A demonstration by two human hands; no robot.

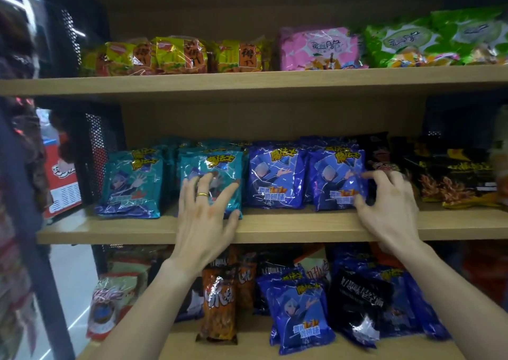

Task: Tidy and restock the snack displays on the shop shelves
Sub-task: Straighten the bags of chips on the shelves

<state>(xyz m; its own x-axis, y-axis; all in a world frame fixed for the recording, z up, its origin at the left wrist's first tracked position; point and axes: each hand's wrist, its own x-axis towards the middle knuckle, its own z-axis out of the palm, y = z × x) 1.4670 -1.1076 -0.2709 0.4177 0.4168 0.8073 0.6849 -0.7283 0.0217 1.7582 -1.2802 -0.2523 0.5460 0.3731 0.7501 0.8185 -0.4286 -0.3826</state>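
The left grip [204,211] lies released, fingers spread flat against the front of a teal snack packet [211,178] on the middle shelf [288,226]; a gold ring [203,194] sits on one finger. The right grip [384,200] has its fingers bent and splayed at the right edge of a blue snack packet [336,178], thumb low against the packet's lower corner, fingertips reaching toward the dark packets behind; whether it actually pinches the packet cannot be told. Both forearms come up bare from the bottom of the view, crossing in front of the lower shelf.

The packets are glossy, crinkled plastic pillows that catch the light, printed with a cartoon figure and yellow lettering. They stand upright in rows: another teal packet [130,183] to the left, a second blue packet [276,177] between the two hands, and black packets with flame artwork [450,178] to the right. The shelves are pale wood-look boards with plain flat edges.

On the upper shelf [247,82] sit yellow-orange packets [176,57], a pink packet [320,49] and green packets [439,40]. Below, a blue packet [299,310], a black packet [360,302] and an orange packet [220,302] lean loosely, partly hidden by the arms. A black perforated metal panel [96,153] closes the left end of the shelf, with a red box [61,183] beyond it.
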